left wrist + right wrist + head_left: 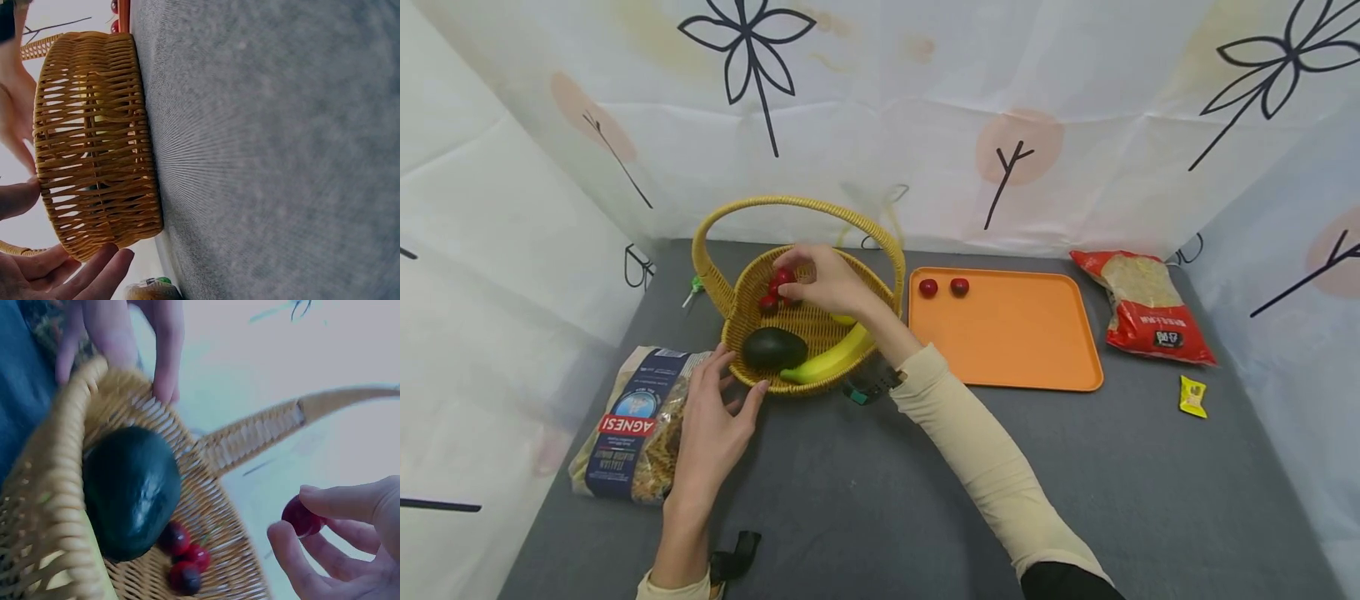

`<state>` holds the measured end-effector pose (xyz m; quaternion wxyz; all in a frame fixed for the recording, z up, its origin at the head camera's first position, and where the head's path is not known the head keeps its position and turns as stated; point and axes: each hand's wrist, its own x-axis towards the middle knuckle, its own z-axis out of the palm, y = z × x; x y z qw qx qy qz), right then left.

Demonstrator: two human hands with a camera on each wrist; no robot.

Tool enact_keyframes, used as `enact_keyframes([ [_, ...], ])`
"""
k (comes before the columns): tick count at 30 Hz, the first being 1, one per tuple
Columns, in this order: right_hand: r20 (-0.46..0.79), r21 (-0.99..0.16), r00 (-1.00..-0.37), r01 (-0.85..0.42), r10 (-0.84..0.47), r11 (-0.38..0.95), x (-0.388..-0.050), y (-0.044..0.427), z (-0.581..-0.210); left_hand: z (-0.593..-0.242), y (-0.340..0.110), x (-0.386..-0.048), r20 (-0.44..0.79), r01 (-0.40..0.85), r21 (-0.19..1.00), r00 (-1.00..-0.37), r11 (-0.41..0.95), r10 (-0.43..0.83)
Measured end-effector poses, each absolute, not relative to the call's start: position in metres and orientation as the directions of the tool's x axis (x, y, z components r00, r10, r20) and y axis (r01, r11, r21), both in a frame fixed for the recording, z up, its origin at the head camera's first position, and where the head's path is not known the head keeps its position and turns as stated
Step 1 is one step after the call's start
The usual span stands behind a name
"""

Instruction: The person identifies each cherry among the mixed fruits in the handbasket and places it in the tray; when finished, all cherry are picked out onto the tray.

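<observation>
A yellow wicker basket (735, 312) with a tall arched handle holds a dark green avocado (773, 348), a banana (827, 360) and three red cherries (185, 577). Above its far side, my right hand (827, 279) pinches another cherry (302, 515) between thumb and fingertips. On the near left of the basket, my left hand (718, 425) rests with spread, fairly straight fingers against the woven wall, the thumb tip at the rim. Two more cherries (928, 287) lie on an orange tray (1015, 333). Something yellow in the basket is mostly hidden by my right forearm.
A pasta bag (628, 425) lies left of the basket beside my left hand. Behind it is a small green-topped item (695, 286). Right of the tray lie a red snack bag (1146, 308) and a small yellow packet (1192, 397). Patterned white sheets enclose the grey table.
</observation>
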<state>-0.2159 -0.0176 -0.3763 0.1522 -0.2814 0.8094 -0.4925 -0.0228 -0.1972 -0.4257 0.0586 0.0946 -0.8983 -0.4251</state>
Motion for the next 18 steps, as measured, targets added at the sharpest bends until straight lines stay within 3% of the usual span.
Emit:
enact_keyframes([
  [7, 0.079, -0.902, -0.757, -0.331, -0.649, 0.277, -0.175, 0.017, -0.35, -0.426, -0.198, -0.023, 0.02, -0.13, 0.768, -0.974, 0.627, -0.226],
  [18, 0.273, -0.916, -0.688, -0.399, -0.672, 0.036, -0.12, 0.101, -0.329, -0.426, -0.197, -0.022, 0.028, -0.117, 0.774, -0.976, 0.622, -0.218],
])
